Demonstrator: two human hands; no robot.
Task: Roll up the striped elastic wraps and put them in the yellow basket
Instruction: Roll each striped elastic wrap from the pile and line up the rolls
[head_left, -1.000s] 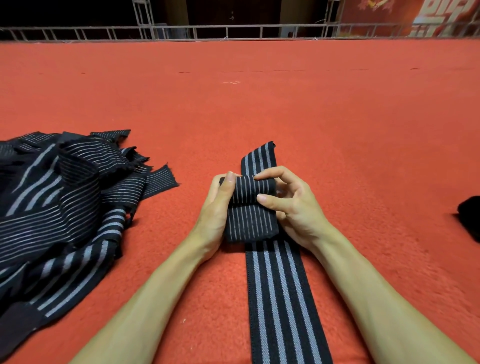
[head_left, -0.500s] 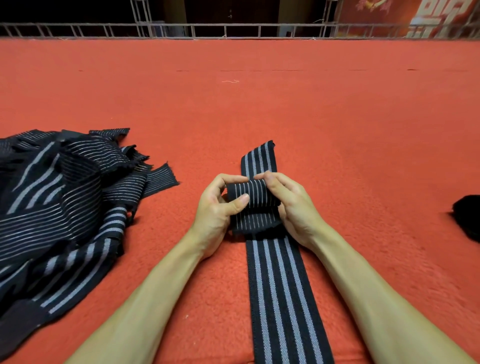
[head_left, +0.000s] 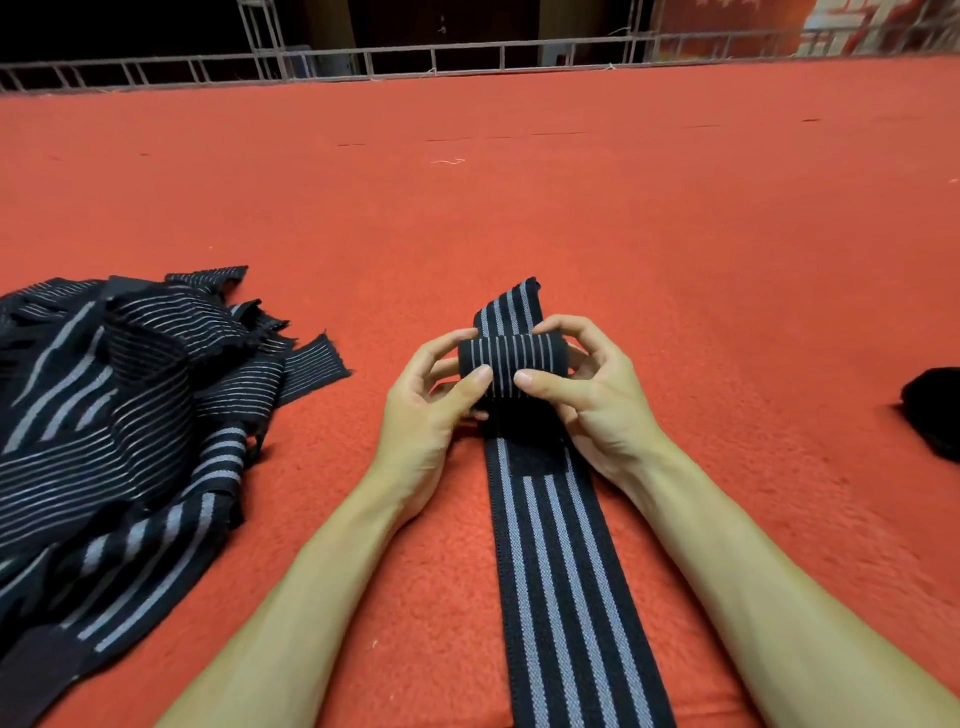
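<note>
A black elastic wrap with grey stripes (head_left: 558, 571) lies flat on the red carpet, running from the bottom edge up to my hands. Its far part is wound into a small roll (head_left: 511, 358) held just above the strip. My left hand (head_left: 426, 410) grips the roll's left end, thumb on the front. At the roll's right end, my right hand (head_left: 592, 400) pinches it between thumb and fingers. A black patch on the strip shows right below the roll. A short striped end sticks out beyond the roll. The yellow basket is not in view.
A heap of several more striped wraps (head_left: 114, 431) lies on the carpet to the left. A dark object (head_left: 935, 410) sits at the right edge. A metal rail (head_left: 467, 54) borders the carpet at the far end.
The roll has turned over toward me and grown tighter and rounder. Both hands shifted their grip, thumbs now on the front. The black patch under the roll has come into sight.
</note>
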